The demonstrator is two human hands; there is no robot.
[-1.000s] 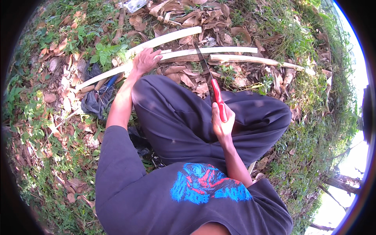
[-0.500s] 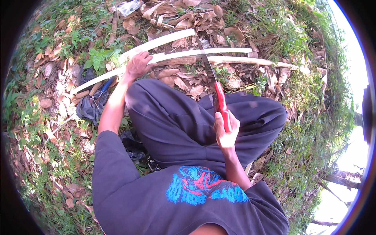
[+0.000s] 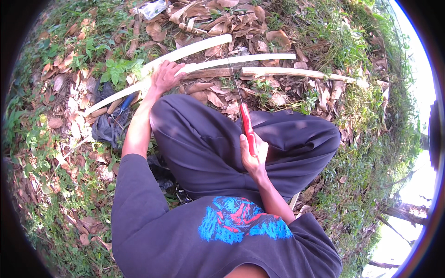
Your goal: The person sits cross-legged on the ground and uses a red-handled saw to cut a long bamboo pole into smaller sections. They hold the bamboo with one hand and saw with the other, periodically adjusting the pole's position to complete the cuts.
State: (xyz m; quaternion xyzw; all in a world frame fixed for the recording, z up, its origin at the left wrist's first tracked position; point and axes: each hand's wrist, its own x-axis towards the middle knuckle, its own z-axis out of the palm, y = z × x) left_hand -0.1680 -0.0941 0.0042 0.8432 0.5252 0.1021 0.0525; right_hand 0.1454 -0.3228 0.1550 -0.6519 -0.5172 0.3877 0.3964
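My right hand [image 3: 255,153] is closed round the red handle of a hand saw [image 3: 247,123]. Its thin blade, seen almost edge-on, points away from me and crosses a long pale wooden strip [image 3: 250,59]. My left hand [image 3: 165,78] presses on this strip further left, fingers curled over it. A second pale strip [image 3: 199,47] lies just beyond and slants up to the right. Under the strips rests a brown piece of wood [image 3: 211,73]. Another pale strip [image 3: 301,72] reaches out to the right.
Left of my left forearm, tools with wooden handles [image 3: 98,112] and a blue-handled tool [image 3: 126,102] lie by a black plastic bag [image 3: 105,129]. A clear plastic wrapper [image 3: 153,8] is at the far edge. Dry leaves [image 3: 278,39] and grass surround my crossed legs.
My right hand and the saw have shifted left, and the blade has turned from showing its flat side to nearly edge-on. The strip's right end has moved slightly away from me. My left hand stays on it.
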